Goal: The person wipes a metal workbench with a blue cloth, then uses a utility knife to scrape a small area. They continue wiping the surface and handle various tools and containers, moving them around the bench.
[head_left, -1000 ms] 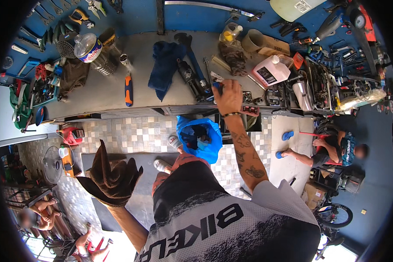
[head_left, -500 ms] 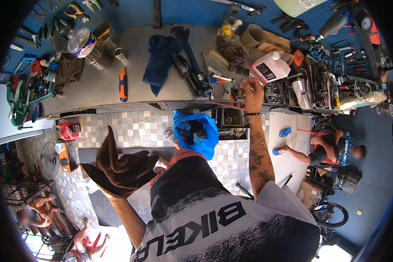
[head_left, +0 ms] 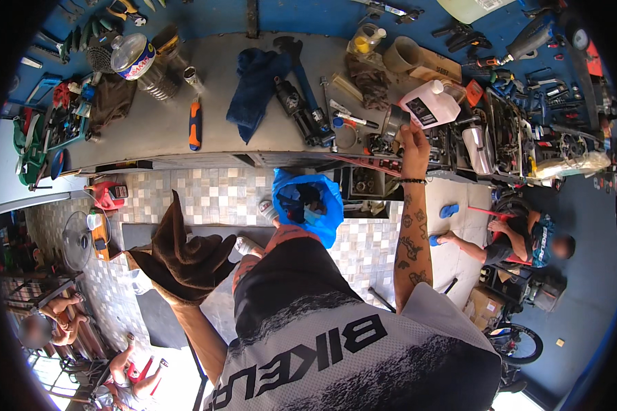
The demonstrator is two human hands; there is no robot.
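Note:
A brown cloth (head_left: 185, 257) hangs in folds over my left hand, held out left of my body above the floor. It covers the fingers of that hand, and only the wrist and forearm show below it. My right hand (head_left: 415, 145) is over the bench's front edge, its fingers closed on a small grey, see-through cylindrical container (head_left: 393, 123). Close beside that container stands a white jug (head_left: 430, 105) with pinkish liquid and a dark label. A shock absorber (head_left: 301, 113), an adjustable wrench (head_left: 299, 68) and a blue cloth (head_left: 253, 89) lie further left on the bench.
An orange-and-black handled tool (head_left: 195, 125) and a cut plastic bottle (head_left: 144, 65) are on the bench's left part. Below the bench edge sits a blue bag (head_left: 329, 205). A seated person (head_left: 521, 233) is at the right; other people sit at the lower left.
My right hand has moved a little to the right with the grey container, nearer the jug. The brown cloth stays in my left hand. The view has shifted slightly.

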